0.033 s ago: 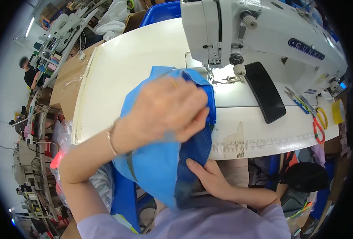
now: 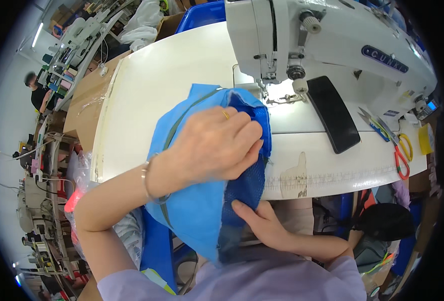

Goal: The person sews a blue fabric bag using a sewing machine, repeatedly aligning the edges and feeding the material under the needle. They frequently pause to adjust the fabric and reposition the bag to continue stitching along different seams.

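Note:
A light blue fabric piece (image 2: 197, 220) with dark blue mesh (image 2: 244, 188) and a dark green strip (image 2: 173, 130) lies over the table's front edge, before the sewing machine's presser foot (image 2: 282, 99). My left hand (image 2: 217, 145) is closed on its upper right part, fingertips curled at the darker blue edge, a gold ring and bangle showing. Lower down, my right hand (image 2: 262, 226) grips the mesh with the thumb on top; its other fingertips are partly hidden.
The white machine (image 2: 322, 35) fills the upper right. Beside it lie a black phone (image 2: 332, 113), scissors (image 2: 397, 160) and yellow tape (image 2: 425, 140). A blue bin (image 2: 199, 12) is behind the white table (image 2: 146, 75). A person (image 2: 36, 90) is at far left among other machines.
My left hand has moved slightly down on the fabric, uncovering more of the dark green strip above it. My right hand is almost unchanged.

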`<state>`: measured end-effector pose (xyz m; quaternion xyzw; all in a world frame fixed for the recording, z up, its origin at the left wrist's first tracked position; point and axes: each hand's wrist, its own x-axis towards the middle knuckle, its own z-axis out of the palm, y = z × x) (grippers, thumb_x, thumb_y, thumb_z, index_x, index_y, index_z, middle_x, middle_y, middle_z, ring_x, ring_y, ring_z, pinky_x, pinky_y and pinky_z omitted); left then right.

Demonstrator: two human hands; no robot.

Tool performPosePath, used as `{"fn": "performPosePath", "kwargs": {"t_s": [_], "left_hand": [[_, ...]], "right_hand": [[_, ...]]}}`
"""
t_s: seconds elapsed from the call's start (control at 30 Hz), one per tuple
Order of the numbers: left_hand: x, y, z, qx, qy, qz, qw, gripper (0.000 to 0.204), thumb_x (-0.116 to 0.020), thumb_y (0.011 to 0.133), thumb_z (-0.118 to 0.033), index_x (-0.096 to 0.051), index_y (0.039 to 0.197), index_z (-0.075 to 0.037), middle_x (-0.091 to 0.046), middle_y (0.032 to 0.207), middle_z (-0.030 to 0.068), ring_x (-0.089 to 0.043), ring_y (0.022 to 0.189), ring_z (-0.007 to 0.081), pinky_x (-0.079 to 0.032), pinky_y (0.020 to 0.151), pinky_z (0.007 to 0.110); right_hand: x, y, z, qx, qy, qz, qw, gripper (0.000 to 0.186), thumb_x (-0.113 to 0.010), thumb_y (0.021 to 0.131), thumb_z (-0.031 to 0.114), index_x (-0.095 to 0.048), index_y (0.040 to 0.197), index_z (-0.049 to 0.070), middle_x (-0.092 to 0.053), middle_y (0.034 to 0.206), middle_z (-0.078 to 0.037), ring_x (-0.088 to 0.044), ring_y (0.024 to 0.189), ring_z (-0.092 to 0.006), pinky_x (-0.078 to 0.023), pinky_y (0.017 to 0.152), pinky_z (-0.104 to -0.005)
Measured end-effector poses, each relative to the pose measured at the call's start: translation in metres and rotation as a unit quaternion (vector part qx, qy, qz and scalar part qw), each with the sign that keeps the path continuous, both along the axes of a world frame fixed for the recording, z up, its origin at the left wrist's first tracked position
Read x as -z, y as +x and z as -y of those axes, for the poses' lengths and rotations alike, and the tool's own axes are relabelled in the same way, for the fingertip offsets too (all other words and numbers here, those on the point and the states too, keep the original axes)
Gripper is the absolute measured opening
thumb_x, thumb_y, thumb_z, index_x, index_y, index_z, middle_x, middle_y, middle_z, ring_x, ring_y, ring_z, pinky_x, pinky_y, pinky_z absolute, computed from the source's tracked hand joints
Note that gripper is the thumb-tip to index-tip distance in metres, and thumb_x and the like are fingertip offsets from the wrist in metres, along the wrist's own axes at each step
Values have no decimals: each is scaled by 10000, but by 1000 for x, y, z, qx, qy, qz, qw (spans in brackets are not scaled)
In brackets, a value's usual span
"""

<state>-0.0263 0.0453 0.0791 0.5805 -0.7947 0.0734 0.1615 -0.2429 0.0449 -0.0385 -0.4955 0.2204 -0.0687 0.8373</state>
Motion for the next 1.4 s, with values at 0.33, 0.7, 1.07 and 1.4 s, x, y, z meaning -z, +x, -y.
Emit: {"fn": "performPosePath", "kwargs": {"t_s": [0.33,0.7,1.07,1.4], "left_hand": [[64,21,23,-66,90,-47,993,652,-633,784,-72,-528,1427,-48,-506,1447,195,-528,1289,423,-473,1076,476],[65,52,64,-90,104,-32,990,544,-661,939,-273,-571,1419,-32,-581,1362,201,-541,1261,395,-407,1125,477],[52,46,78,-140,-141,162,967,341,-802,792,-285,-758,1036,-51,-685,1035,140,-629,1081,351,-481,996,462],[11,85,90,-181,372,-326,850,402,-804,860,-407,-799,881,-6,-724,812,42,-658,798,116,-512,753,284]], "right_hand": [[19,-23,-39,-50,16,-3,999,379,-740,966,229,-565,728,-8,-560,620,-22,-487,595,-56,-374,473,-300],[14,-27,-10,18,23,8,1000,305,-706,998,186,-613,803,-29,-581,646,3,-502,606,-28,-388,489,-258],[38,-37,-10,5,-4,12,1000,320,-709,996,190,-624,766,-16,-526,577,21,-429,551,-26,-302,449,-274],[37,-50,-23,-125,-84,13,989,469,-706,987,327,-640,712,-47,-554,525,-81,-466,489,-105,-359,463,-360]]}}
